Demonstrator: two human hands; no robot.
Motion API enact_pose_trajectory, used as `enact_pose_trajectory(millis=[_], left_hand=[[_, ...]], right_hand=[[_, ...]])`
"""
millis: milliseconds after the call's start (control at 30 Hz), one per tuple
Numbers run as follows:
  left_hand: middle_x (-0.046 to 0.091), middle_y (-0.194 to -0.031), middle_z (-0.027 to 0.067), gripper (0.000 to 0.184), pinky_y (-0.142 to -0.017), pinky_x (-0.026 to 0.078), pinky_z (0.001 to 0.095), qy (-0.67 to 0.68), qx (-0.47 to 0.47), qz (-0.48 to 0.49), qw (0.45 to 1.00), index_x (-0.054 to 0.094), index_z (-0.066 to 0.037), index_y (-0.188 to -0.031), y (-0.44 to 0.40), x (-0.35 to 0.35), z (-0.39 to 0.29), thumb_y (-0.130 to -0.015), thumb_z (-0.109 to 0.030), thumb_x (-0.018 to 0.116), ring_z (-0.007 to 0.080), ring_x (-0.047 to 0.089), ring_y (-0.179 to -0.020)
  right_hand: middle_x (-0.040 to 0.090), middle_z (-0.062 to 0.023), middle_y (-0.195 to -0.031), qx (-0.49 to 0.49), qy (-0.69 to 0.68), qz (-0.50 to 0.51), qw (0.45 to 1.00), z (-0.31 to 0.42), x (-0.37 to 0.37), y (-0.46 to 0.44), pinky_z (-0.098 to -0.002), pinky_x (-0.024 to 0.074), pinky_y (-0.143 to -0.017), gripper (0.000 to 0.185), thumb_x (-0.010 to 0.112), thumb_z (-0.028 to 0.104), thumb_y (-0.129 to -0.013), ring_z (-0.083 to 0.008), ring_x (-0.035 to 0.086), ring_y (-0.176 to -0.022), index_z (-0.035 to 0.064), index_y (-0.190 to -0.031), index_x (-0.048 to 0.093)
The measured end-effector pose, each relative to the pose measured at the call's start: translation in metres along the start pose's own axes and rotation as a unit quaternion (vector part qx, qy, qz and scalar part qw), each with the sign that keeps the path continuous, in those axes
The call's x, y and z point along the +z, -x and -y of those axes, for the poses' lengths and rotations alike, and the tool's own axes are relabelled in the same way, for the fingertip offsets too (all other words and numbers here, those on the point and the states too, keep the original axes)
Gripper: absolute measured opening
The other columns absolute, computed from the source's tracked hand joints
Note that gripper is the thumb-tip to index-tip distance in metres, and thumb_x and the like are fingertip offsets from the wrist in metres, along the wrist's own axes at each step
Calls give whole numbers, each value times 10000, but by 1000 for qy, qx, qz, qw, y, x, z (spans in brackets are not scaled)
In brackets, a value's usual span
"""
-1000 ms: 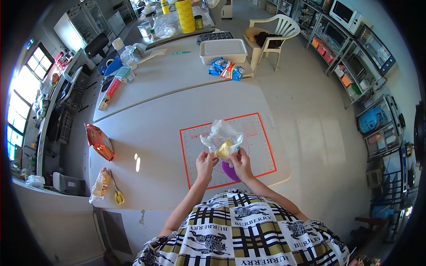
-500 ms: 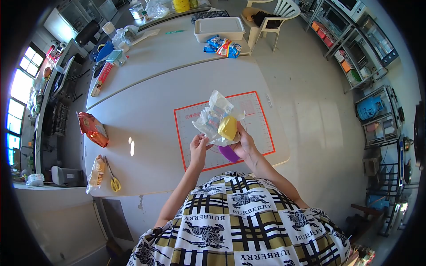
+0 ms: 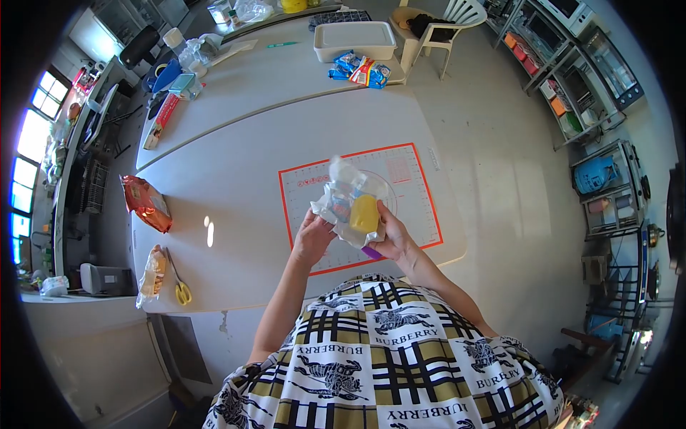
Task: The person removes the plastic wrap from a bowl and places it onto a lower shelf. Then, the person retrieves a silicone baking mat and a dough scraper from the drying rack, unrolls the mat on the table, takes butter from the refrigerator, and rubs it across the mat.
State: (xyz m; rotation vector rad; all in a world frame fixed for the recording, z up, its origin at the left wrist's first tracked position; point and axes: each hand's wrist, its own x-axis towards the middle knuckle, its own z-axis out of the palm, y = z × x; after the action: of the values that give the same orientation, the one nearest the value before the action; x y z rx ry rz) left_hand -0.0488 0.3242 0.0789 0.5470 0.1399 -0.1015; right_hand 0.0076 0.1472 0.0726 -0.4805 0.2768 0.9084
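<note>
A yellow block of butter (image 3: 364, 214) lies on its opened white wrapper (image 3: 343, 173), held up over the mat. My right hand (image 3: 394, 237) is closed around the butter's right side and the wrapper below it. My left hand (image 3: 313, 234) pinches the wrapper's left edge. Under the right hand, part of a purple scraper-like piece (image 3: 371, 252) shows; most of it is hidden. Below the hands lies a baking mat (image 3: 309, 269) with a red border. A clear round rim (image 3: 392, 187), perhaps a bowl, shows behind the wrapper.
At left on the table are a red bag (image 3: 146, 203), yellow-handled scissors (image 3: 181, 287) and an opened plastic packet (image 3: 152, 275). Toward the back stand a lidded white container (image 3: 354, 41), blue snack packets (image 3: 359, 69) and a long red box (image 3: 162, 121). A white chair (image 3: 457, 28) is beyond.
The wrapper's top has sunk and folded, and the butter has turned more upright. My left hand has moved slightly up and left along the wrapper. Less of the purple piece shows.
</note>
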Motion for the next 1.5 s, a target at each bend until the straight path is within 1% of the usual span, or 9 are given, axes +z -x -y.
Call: enact_pose_trajectory(millis=[333,433,567,633,833,1033,1300,1433,1500], left_hand=[[542,-975,51,194,-753,437,295,-284,-5,-43,958,433,-65,-974,-16,-14,2,-792,-46,498,150,526,-881],[536,-991,68,282,-763,423,296,-37,-54,-116,991,422,-59,-1028,-14,-2,0,-770,-91,532,163,516,-906],[527,-1016,81,385,-768,408,295,11,-57,-80,995,398,-54,-1091,-14,8,-2,-755,-147,563,168,504,-929],[539,-989,81,389,-750,417,275,-228,-45,-100,967,384,-32,-1109,-14,13,-3,-761,-93,547,157,523,-886],[565,-914,93,375,-719,443,250,-355,-40,-29,934,373,27,-1102,-21,7,-6,-752,19,507,139,556,-797],[512,-1044,103,450,-758,449,284,-150,-102,-57,982,333,-15,-1158,-18,-3,-7,-729,84,427,172,542,-906],[525,-992,129,382,-757,473,301,-150,-36,-127,980,360,-36,-1094,-32,-8,69,-748,43,501,214,544,-914],[523,-923,133,378,-728,457,297,-319,-70,-136,935,386,-46,-1073,-27,-6,74,-742,-61,569,211,534,-850],[482,-968,160,567,-807,399,340,-817,82,-87,564,381,-29,-1099,-17,-1,70,-653,-214,677,263,470,-933]], right_hand=[[487,-97,-1085,11,88,-11,996,4,4,7,-349,432,-797,541,404,483,-816,-193,500,-976,63,-1158,393],[476,-96,-1106,9,116,-14,993,6,9,9,-346,430,-803,550,398,483,-819,-193,486,-1001,67,-1178,375],[501,-102,-1079,3,191,-95,977,9,25,19,-322,433,-769,598,437,521,-784,-184,509,-961,49,-1150,405],[500,-102,-1080,7,193,-51,980,8,20,17,-322,435,-762,615,445,535,-773,-180,508,-961,51,-1151,405],[512,-96,-1049,-15,234,-69,970,6,16,22,-312,446,-744,623,472,540,-755,-165,521,-931,49,-1134,414],[520,-86,-1031,-13,123,3,992,5,12,24,-304,439,-779,559,459,481,-787,-169,524,-925,37,-1123,415],[526,-81,-1027,-36,84,46,995,14,0,24,-318,429,-784,553,483,477,-775,-179,515,-933,36,-1106,439],[540,-60,-1011,-124,94,-99,983,48,-6,40,-307,426,-780,475,470,416,-812,-163,530,-913,65,-1130,431],[542,-64,-1004,-194,160,-132,959,63,-21,44,-322,430,-761,468,494,409,-803,-166,529,-903,56,-1106,445]])
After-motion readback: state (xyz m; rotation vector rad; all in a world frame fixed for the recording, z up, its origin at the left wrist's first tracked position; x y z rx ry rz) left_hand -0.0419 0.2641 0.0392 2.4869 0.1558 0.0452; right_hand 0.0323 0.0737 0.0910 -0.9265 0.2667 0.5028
